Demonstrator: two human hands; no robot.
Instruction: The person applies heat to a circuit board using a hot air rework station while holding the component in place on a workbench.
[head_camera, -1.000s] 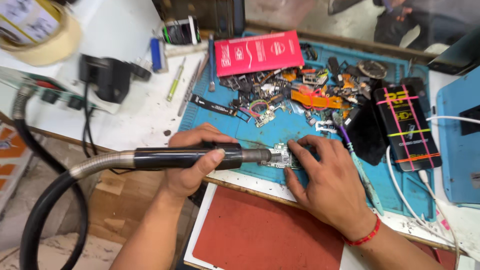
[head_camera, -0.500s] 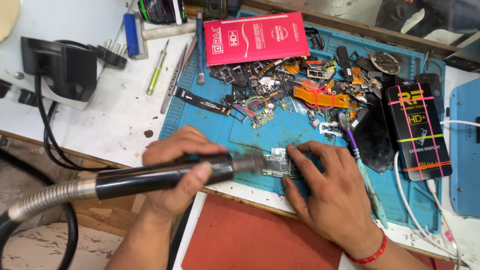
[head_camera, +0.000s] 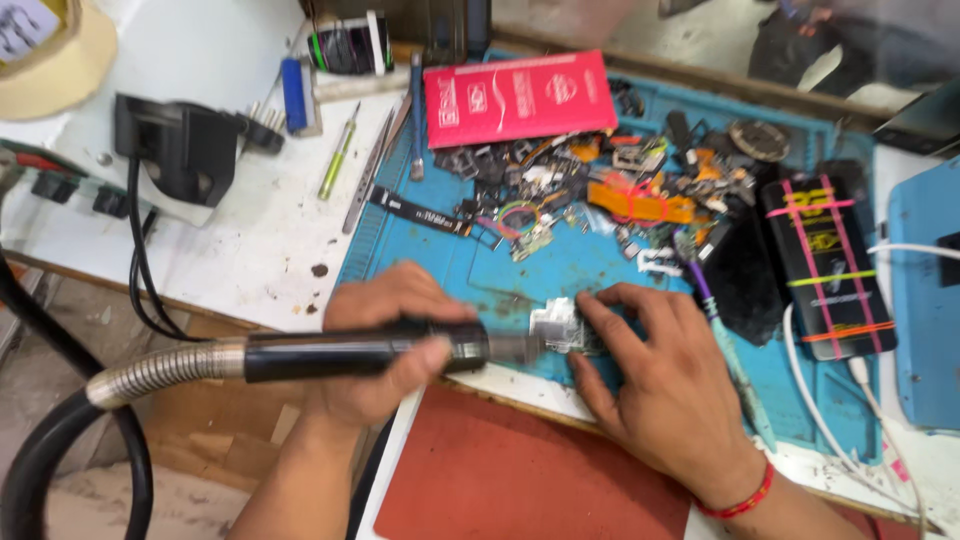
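The left hand (head_camera: 385, 345) comes in from the lower edge with its forearm angled up toward the tabletop (head_camera: 250, 240), and its fingers (head_camera: 430, 358) are clenched around a black rotary tool (head_camera: 360, 356) held almost level. A ribbed metal sleeve and a thick black hose (head_camera: 60, 450) trail off behind the wrist. The tool's grey tip points to the right and meets a small metal part (head_camera: 562, 328).

The right hand (head_camera: 665, 385) reaches in from the lower right, a red band (head_camera: 738, 497) on its wrist. Its fingers (head_camera: 600, 335) are spread and pressed down on the metal part, pinning it against the blue mat (head_camera: 440, 265) near the mat's front edge. The part lies just under the fingertips of that hand and just beyond the thumb of the left hand.

Past the fingers, the mat carries a heap of small phone parts (head_camera: 600, 190), a red packet (head_camera: 517, 97) and a black phone (head_camera: 828, 265) bound with coloured bands. A red pad (head_camera: 500, 480) lies below both hands.
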